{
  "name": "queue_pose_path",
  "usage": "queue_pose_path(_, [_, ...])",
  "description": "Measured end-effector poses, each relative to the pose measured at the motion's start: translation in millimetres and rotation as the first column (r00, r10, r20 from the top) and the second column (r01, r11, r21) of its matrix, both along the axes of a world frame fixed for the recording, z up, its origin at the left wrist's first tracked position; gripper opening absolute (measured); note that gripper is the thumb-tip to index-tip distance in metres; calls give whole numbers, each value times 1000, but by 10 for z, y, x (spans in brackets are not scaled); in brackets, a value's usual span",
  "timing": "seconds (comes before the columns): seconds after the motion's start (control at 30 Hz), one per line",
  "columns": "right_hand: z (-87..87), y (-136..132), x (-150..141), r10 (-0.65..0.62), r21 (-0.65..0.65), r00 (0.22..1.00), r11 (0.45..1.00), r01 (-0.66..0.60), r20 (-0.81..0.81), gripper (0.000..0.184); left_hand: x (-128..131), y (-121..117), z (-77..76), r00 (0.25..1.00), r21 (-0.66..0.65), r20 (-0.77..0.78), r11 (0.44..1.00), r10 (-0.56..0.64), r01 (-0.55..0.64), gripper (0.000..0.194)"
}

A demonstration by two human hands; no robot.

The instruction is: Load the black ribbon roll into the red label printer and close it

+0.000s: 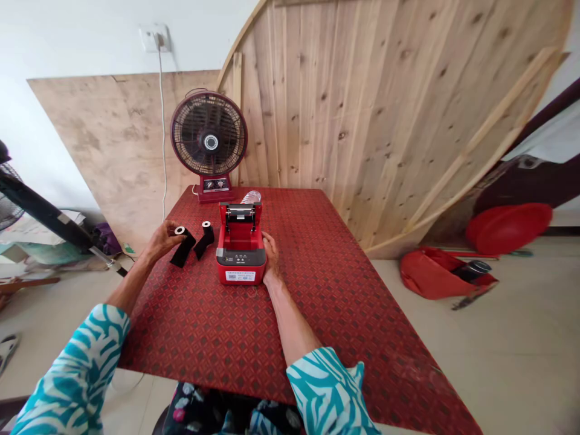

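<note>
A red and black label printer [241, 257] stands on the table with its lid raised, showing the red inner bay. My right hand [270, 257] is against the printer's right side, its fingers partly hidden behind the housing. To the left, my left hand [164, 240] has thumb and fingers closed around a black roll with a white core [183, 248], whose loose end hangs toward the table. Another black roll with a white core [205, 238] stands between that roll and the printer, its tail unrolled too.
A dark red fan [209, 142] stands at the table's back left. Behind the printer lies a clear plastic bottle [251, 197]. The table [317, 320] has a red patterned cover. Wooden boards [344, 109] lean on the wall; a red bag [426, 275] is on the floor at right.
</note>
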State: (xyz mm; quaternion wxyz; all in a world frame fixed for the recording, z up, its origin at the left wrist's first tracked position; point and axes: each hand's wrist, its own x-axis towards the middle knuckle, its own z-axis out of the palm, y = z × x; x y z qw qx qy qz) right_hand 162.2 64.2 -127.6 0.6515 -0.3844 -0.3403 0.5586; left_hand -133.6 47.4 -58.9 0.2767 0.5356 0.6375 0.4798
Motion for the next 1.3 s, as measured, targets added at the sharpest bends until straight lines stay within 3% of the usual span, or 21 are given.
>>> queue_pose_path(0.1, [7,-1,4,-27,-11,1000,1000,27,16,46,12,100,-224,989,0,-149,1000,11,-11,41])
queue_pose_path(0.2, [3,4,6,-2,-11,1000,1000,2,14,45,-2,150,-296,938,-24,-347,999,15,-25,33])
queue_pose_path(0.33, [-13,17,1,7,2,1000,1000,-7,11,43,-74,161,-207,894,-101,-440,994,-90,51,38])
queue_pose_path(0.43, [-28,34,-2,1,-5,1000,1000,-1,23,42,-137,154,-91,924,-144,-355,985,-144,98,57])
queue_pose_path(0.53, [-38,47,0,1,2,1000,1000,-1,30,41,-128,191,21,960,-86,-262,993,-102,82,65])
queue_pose_path(0.63, [-41,50,1,0,5,1000,1000,0,27,42,5,307,104,949,-46,-298,994,-105,96,59])
queue_pose_path(0.8, [-37,38,-1,3,25,1000,1000,-3,-11,40,329,546,168,816,-268,-534,960,-220,83,37])
queue_pose_path(0.97, [-40,24,2,22,26,1000,999,-21,-9,39,470,602,190,796,-280,-558,956,-234,85,13])
queue_pose_path(1.07, [-45,31,-1,28,10,1000,1000,-28,1,40,467,537,212,853,-220,-487,971,-190,91,16])
queue_pose_path(1.17, [-49,52,-11,8,6,1000,1000,-8,-10,40,415,396,299,964,-76,-211,986,-159,146,27])
queue_pose_path(1.3, [-52,72,-20,1,20,1000,1000,0,-9,40,379,120,535,975,66,19,973,-222,220,36])
